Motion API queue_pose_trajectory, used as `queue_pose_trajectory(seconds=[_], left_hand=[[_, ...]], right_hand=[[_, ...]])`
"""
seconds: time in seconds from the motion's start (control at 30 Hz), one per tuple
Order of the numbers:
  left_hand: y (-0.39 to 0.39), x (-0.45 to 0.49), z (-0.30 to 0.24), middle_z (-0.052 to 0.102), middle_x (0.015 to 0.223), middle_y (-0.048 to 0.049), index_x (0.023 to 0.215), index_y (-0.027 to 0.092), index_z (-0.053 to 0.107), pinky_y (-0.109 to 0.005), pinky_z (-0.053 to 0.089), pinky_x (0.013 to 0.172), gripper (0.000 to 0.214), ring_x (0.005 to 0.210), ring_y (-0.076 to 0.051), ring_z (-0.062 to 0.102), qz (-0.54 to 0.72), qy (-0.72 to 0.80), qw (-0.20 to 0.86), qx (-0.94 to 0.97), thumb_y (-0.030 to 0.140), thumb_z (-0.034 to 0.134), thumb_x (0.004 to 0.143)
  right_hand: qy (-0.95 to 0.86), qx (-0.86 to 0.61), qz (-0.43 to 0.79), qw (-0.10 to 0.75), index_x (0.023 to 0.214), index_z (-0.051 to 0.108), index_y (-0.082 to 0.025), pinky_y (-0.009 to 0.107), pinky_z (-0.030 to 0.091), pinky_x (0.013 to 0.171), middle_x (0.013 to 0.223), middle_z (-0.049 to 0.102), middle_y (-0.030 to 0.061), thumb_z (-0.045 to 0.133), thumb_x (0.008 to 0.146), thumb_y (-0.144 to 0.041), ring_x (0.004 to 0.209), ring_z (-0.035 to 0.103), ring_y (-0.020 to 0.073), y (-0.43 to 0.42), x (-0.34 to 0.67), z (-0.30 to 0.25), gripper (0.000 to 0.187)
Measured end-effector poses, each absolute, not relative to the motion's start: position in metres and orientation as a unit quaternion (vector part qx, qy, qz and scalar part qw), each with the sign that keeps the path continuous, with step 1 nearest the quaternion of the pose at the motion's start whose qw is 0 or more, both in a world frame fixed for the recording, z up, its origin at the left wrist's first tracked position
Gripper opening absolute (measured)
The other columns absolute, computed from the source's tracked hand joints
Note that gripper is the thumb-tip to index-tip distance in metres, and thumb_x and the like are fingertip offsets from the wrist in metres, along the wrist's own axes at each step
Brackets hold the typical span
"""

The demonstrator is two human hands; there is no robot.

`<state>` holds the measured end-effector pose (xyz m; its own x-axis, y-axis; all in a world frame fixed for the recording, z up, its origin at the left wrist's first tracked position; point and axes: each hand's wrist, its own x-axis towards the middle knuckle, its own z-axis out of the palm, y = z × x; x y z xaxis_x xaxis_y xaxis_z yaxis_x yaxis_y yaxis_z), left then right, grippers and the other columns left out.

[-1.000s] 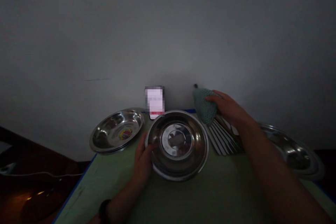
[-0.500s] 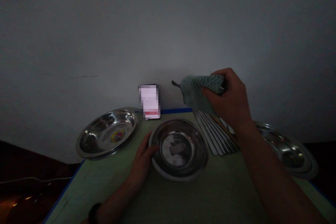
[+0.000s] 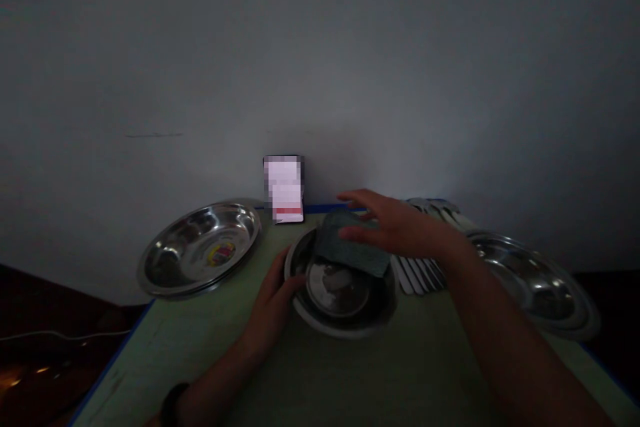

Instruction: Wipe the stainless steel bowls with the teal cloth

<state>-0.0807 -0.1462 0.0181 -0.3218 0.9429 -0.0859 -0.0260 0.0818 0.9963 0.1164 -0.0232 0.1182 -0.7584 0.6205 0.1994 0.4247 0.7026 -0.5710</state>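
Note:
A round stainless steel bowl (image 3: 337, 327) is in the middle of the table, with my left hand (image 3: 277, 287) gripping its left rim, thumb inside the edge and fingers on the outside. A grey-green cloth (image 3: 353, 250) lies across the far right part of the bowl and covers some of its inside. Just above the cloth is my right hand (image 3: 390, 220); its thumb and fingers are spread apart, and the thumb overlaps the cloth. Whether the thumb touches the cloth I cannot tell.
Shallow metal dishes (image 3: 175, 260) are stacked at the left, the top one with a coloured sticker. Several pieces of cutlery (image 3: 415, 277) lie right of the bowl, partly behind my right arm. Another metal dish (image 3: 535, 287) sits far right. A phone (image 3: 285, 187) leans against the wall.
My right hand has come down and left, from above the cutlery to over the bowl. Its fingers have opened from the bunched cloth, which now lies over the bowl. My left hand keeps its grip.

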Motion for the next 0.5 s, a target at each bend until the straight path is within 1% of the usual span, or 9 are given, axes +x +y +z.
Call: queue_pose_trajectory(seconds=[0.1,0.17,0.27,0.3,0.33,0.4,0.5], left_hand=[[-0.147,-0.080,0.018,0.056,0.135,-0.0026,0.131,0.026,0.050,-0.042,0.034,0.108,0.057,0.128,-0.029,0.046,0.559,0.593,0.437,0.379,0.029,0.061,0.075],[-0.147,-0.080,0.015,0.056,0.135,-0.0027,0.133,0.026,0.049,-0.043,0.033,0.108,0.059,0.128,-0.029,0.046,0.567,0.592,0.442,0.365,0.027,0.061,0.075],[-0.147,-0.081,0.011,0.057,0.134,-0.0027,0.132,0.026,0.051,-0.042,0.033,0.109,0.060,0.128,-0.029,0.046,0.591,0.588,0.434,0.342,0.023,0.060,0.073],[-0.147,-0.082,0.011,0.058,0.133,-0.0024,0.131,0.025,0.052,-0.041,0.033,0.108,0.060,0.128,-0.029,0.046,0.597,0.585,0.436,0.335,0.022,0.059,0.072],[-0.147,-0.083,0.012,0.059,0.132,-0.0018,0.131,0.025,0.053,-0.040,0.035,0.108,0.061,0.128,-0.029,0.046,0.599,0.581,0.440,0.332,0.021,0.059,0.071],[-0.146,-0.086,0.015,0.060,0.130,-0.0010,0.130,0.025,0.054,-0.039,0.037,0.106,0.062,0.127,-0.029,0.048,0.597,0.573,0.449,0.337,0.019,0.059,0.068],[-0.145,-0.088,0.019,0.061,0.129,-0.0009,0.128,0.024,0.056,-0.039,0.038,0.105,0.063,0.125,-0.030,0.049,0.582,0.571,0.440,0.376,0.018,0.060,0.065]], right_hand=[[-0.891,-0.325,0.219,0.228,0.129,0.048,-0.021,0.043,0.041,0.102,0.137,0.049,0.0117,0.055,0.086,-0.043,0.122,0.051,0.0252,-0.018,0.116,0.112,0.048],[-0.898,-0.340,0.202,0.193,0.126,0.050,-0.018,0.044,0.038,0.103,0.136,0.050,0.0141,0.058,0.083,-0.043,0.124,0.049,0.0277,-0.015,0.116,0.104,0.050],[-0.906,-0.356,0.208,0.093,0.120,0.052,-0.013,0.043,0.043,0.095,0.124,0.058,0.0178,0.066,0.077,-0.039,0.114,0.055,0.0305,-0.015,0.107,0.086,0.052],[-0.904,-0.365,0.207,0.079,0.120,0.051,-0.012,0.042,0.045,0.092,0.121,0.060,0.0186,0.069,0.075,-0.036,0.112,0.057,0.0306,-0.016,0.102,0.081,0.054],[-0.902,-0.379,0.193,0.078,0.118,0.050,-0.010,0.040,0.045,0.089,0.118,0.062,0.0196,0.071,0.073,-0.033,0.110,0.058,0.0311,-0.018,0.095,0.075,0.055],[-0.901,-0.395,0.153,0.090,0.114,0.051,-0.011,0.039,0.046,0.084,0.113,0.064,0.0185,0.069,0.074,-0.029,0.105,0.061,0.0307,-0.020,0.083,0.068,0.048],[-0.903,-0.400,0.115,0.110,0.108,0.055,-0.015,0.039,0.046,0.079,0.105,0.067,0.0155,0.065,0.077,-0.031,0.097,0.063,0.0301,-0.020,0.074,0.065,0.037]])
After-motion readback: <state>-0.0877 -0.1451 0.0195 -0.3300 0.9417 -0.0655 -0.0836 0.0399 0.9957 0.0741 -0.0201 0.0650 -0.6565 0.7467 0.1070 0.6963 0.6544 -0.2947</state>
